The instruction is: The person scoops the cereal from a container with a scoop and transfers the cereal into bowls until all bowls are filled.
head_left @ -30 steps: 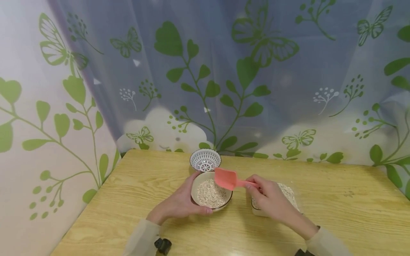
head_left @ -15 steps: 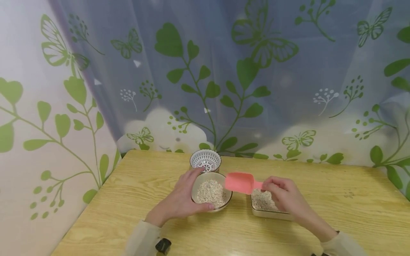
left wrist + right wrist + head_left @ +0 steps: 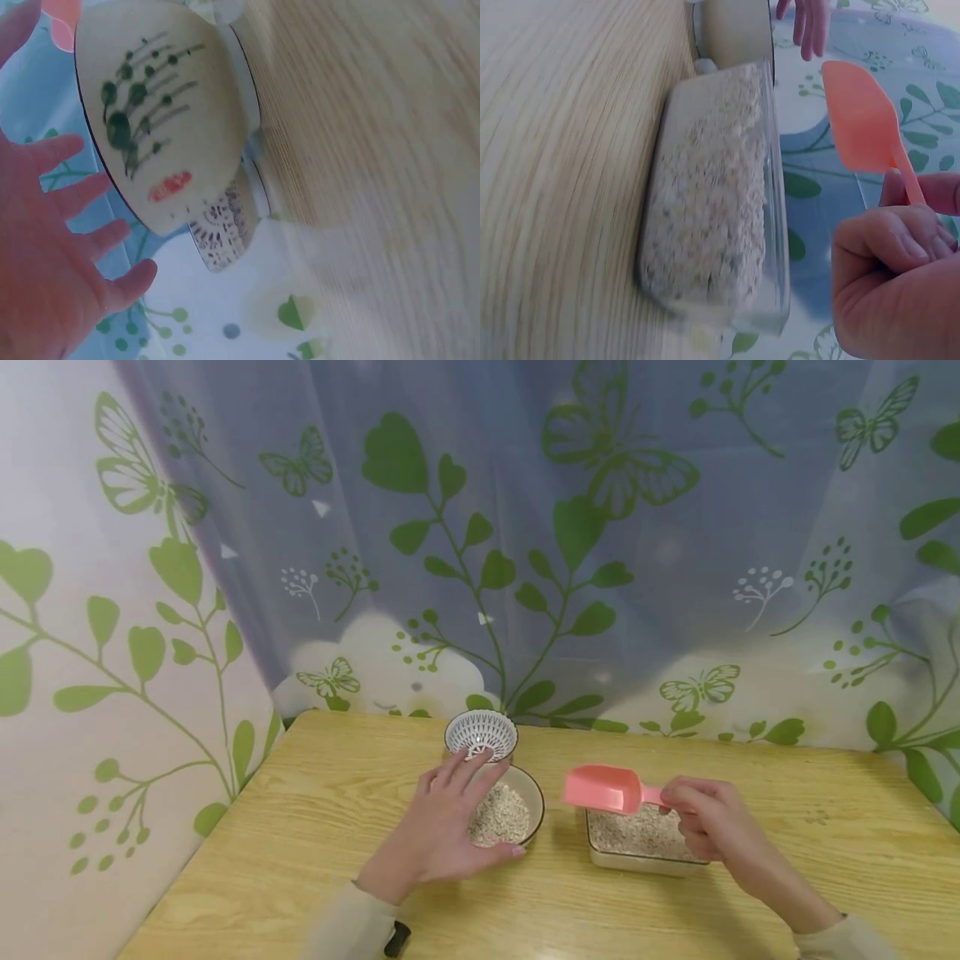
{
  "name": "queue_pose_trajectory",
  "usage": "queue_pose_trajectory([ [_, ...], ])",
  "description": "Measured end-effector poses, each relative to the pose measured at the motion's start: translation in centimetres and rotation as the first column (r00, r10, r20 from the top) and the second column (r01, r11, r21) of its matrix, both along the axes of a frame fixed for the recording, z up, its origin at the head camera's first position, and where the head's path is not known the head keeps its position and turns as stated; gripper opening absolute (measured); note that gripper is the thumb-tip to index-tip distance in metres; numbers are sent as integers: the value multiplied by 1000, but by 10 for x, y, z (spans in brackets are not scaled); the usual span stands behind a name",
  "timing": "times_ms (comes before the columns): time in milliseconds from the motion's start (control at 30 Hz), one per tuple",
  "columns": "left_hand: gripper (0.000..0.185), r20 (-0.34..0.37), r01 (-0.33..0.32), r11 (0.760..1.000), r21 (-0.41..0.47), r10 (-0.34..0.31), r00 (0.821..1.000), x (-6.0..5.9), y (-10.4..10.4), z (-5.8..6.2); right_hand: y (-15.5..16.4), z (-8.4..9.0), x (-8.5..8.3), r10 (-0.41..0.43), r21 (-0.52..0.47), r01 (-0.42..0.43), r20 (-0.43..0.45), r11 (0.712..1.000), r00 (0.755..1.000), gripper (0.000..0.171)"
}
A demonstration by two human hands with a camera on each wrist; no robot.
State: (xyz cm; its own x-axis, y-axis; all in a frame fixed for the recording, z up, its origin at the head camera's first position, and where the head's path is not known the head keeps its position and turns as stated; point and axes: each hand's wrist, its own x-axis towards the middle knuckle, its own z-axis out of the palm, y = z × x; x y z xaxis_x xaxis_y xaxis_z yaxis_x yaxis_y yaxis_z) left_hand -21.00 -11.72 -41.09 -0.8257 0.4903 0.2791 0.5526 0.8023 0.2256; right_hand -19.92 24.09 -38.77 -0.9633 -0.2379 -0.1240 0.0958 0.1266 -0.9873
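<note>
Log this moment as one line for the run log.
left hand open over oat bowl | right hand grips pink scoop above oat tray | patterned bowl behind

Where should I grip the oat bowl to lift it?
Take the bowl by its rim, from the near-left side where the left hand hovers open. The white bowl crowds the far side, and the tray and scoop sit right. The flared wall suits a thumb-over-rim pinch.

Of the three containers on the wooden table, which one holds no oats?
The white latticed bowl at the back is empty. The beige round bowl under the left hand and the clear rectangular container both hold oats.
</note>
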Motion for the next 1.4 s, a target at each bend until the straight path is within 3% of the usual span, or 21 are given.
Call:
queue_pose_trajectory([
  [333,95,-17,44,999,13,-44,999,4,27,7,26,-1,0,-86,94,86,-4,992,996,31],
  [533,95,45,81,995,58,-84,995,3,47,14,40,1,0,-135,212,135,-12,968,991,26],
  [767,97,95,113,991,67,-119,988,3,69,18,54,3,0,-134,347,137,-33,928,990,23],
  [900,98,151,120,986,115,-137,979,6,83,19,61,9,2,-120,469,138,-68,872,990,26],
  [1200,99,252,67,968,241,-130,959,14,117,17,58,19,8,-16,706,201,-259,679,966,30],
  [1400,113,350,-1,964,265,-95,932,20,135,7,48,26,12,36,762,232,-317,605,948,27],
])
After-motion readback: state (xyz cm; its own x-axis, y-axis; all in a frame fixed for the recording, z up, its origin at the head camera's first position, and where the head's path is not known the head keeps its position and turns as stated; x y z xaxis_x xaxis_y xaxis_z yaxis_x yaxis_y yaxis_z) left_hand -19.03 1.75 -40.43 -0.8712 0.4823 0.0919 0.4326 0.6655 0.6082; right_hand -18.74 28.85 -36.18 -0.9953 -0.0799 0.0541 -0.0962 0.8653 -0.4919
